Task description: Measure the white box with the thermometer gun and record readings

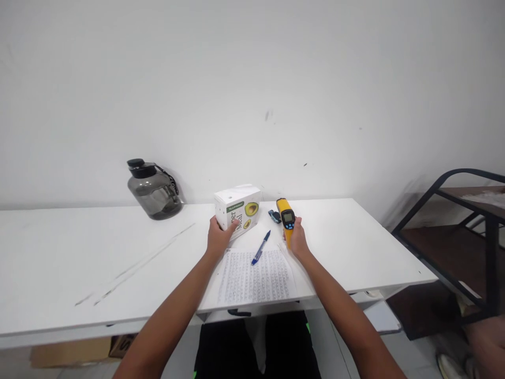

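Observation:
My left hand [219, 237] grips the lower left side of a white box [236, 210] with avocado pictures, which stands slightly turned on the table. In my right hand [299, 239] is a yellow infrared thermometer [287, 217], held by its handle with its small screen and blue buttons facing me. Between the hands a blue pen [261, 247] lies on a paper sheet [254, 279] covered in rows of marks. Just left of the thermometer rests a small dark, bluish item [274, 216], too small to name.
A grey see-through water jug [153, 189] with a black lid and strap stands at the back left by the wall. To the right is a black metal-framed rack [442, 210]. Under the white table [98, 252] sits a cardboard box [71, 352]. Part of another person [487, 342] shows at lower right.

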Demonstrator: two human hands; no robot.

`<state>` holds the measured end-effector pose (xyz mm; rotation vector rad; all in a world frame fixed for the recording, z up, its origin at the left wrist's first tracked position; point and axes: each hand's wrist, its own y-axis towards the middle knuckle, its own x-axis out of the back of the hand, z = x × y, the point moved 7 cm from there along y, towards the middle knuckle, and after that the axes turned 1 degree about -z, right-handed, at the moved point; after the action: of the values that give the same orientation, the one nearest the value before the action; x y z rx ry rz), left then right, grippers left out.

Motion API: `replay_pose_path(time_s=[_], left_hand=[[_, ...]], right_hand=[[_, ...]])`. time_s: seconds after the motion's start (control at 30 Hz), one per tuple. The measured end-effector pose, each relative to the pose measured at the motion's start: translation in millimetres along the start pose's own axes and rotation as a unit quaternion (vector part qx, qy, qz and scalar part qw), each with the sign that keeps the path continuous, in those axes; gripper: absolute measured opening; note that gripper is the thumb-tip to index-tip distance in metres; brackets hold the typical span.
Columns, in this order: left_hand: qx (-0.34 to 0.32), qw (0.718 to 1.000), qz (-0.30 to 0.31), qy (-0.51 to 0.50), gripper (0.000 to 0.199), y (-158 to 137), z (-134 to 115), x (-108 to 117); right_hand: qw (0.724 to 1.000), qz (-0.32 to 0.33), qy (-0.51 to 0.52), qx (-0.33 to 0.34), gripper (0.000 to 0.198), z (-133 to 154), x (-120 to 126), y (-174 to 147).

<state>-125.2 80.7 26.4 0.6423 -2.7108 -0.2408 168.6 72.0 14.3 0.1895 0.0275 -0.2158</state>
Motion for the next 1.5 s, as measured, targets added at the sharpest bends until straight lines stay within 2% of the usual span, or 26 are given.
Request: replay_pose_path(time_s=[0.5, 0.87, 1.5], left_hand=[[0.015, 1.0, 0.008, -0.003, 0.067, -1, -2, -1], [0.017, 1.0, 0.011, -0.001, 0.067, -3, -4, -1], [0.016, 1.0, 0.014, 0.006, 0.068, -3, -4, -2]], right_hand=[[0.999, -0.01, 0.047, 0.014, 0.066, 5, 0, -1], [0.994, -0.065, 0.084, -0.027, 0.06, 0, 10, 3], [0.991, -0.056, 0.115, -0.042, 0.059, 0, 8, 2]])
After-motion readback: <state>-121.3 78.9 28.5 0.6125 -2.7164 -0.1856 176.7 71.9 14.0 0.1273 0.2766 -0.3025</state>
